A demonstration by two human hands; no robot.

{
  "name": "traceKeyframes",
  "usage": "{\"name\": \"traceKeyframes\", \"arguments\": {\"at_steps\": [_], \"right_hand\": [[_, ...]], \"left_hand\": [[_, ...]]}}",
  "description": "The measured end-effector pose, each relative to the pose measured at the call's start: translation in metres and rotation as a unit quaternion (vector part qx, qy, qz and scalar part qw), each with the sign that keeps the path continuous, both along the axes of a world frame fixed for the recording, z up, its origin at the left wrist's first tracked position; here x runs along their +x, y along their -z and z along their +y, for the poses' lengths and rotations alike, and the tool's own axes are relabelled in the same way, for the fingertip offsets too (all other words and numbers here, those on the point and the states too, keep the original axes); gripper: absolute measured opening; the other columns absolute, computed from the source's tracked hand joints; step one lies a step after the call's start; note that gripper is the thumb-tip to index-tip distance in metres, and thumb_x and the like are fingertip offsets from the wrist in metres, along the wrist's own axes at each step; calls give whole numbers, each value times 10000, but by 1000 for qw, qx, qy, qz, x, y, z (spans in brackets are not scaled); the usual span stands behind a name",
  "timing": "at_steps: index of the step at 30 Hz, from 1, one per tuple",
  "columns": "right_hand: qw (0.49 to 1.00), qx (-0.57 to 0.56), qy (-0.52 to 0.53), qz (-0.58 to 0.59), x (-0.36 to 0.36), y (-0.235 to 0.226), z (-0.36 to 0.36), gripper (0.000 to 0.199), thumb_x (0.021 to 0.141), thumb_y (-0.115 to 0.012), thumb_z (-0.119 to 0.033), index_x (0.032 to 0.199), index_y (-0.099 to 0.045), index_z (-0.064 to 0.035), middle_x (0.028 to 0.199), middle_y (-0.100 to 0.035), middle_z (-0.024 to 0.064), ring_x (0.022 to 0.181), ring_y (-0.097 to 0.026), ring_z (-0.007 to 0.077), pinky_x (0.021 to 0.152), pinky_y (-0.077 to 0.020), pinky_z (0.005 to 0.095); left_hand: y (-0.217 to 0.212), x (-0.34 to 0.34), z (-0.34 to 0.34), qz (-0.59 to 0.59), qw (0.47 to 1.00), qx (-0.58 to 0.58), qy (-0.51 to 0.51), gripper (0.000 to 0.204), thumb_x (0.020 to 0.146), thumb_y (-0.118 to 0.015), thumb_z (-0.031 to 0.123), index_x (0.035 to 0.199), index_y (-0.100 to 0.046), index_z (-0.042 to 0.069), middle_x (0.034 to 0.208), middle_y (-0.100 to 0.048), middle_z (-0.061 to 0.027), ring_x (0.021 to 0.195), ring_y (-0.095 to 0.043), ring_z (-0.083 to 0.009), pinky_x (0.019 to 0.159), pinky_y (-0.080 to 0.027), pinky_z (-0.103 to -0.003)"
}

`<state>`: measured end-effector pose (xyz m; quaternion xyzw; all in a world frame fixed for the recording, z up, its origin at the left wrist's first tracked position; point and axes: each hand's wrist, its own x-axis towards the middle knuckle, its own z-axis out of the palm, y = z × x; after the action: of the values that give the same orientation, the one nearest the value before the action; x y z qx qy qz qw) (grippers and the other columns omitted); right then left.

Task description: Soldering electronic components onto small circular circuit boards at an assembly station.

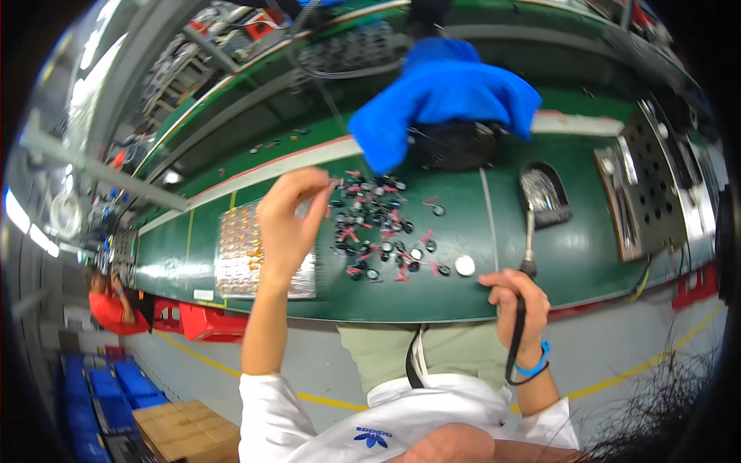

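Observation:
My left hand [289, 224] is raised over the left part of the bench, thumb and forefinger pinched on a small part with a reddish lead [336, 184]. Just right of it lies a loose pile of small round black components with red wires [378, 208]. My right hand [522, 305], at the bench's near edge, has its fingers curled around the dark handle of a soldering iron [529, 243]. The iron's metal shaft points away from me, toward a black tray with silvery metal wool [543, 191]. A white round disc [465, 265] lies left of this hand.
A clear plastic tray of orange-gold parts [241, 247] lies under my left forearm. Behind the pile stands a dark fan-like unit [455, 145] draped with a blue cloth [455, 89]. A perforated metal box [656, 181] stands at the right. A person in red [116, 305] sits far left.

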<state>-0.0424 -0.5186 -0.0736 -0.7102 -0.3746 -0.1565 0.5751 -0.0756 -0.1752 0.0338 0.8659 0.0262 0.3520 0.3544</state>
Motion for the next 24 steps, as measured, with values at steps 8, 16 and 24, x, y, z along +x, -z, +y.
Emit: {"name": "traceKeyframes", "arguments": {"at_steps": [8, 16, 24], "right_hand": [[997, -23, 53, -48, -3, -10, 14, 152, 986, -648, -1, 1105, -554, -11, 1080, -783, 195, 689, -619, 191, 643, -531, 308], [992, -25, 59, -110, 5, -4, 19, 327, 804, -750, 62, 1076, -617, -61, 1127, -787, 120, 709, -635, 257, 597, -528, 329], [984, -108, 32, -140, -2, -4, 21, 199, 820, -685, 103, 986, -639, 2, 1111, -780, 197, 699, -636, 307, 632, -539, 372]], "left_hand": [[64, -20, -112, -27, 980, 86, 179, 220, 747, -802, -107, 931, -718, -19, 1008, -747, -119, 887, -738, -286, 771, -603, -363], [74, -8, -125, -37, 973, 104, 205, 245, 724, -820, -112, 929, -729, -16, 996, -749, -127, 851, -743, -282, 756, -602, -357], [91, -19, -114, -46, 948, 154, 274, 231, 793, -716, 44, 1007, -679, -32, 1107, -701, -151, 1027, -706, -328, 858, -597, -406]]}}
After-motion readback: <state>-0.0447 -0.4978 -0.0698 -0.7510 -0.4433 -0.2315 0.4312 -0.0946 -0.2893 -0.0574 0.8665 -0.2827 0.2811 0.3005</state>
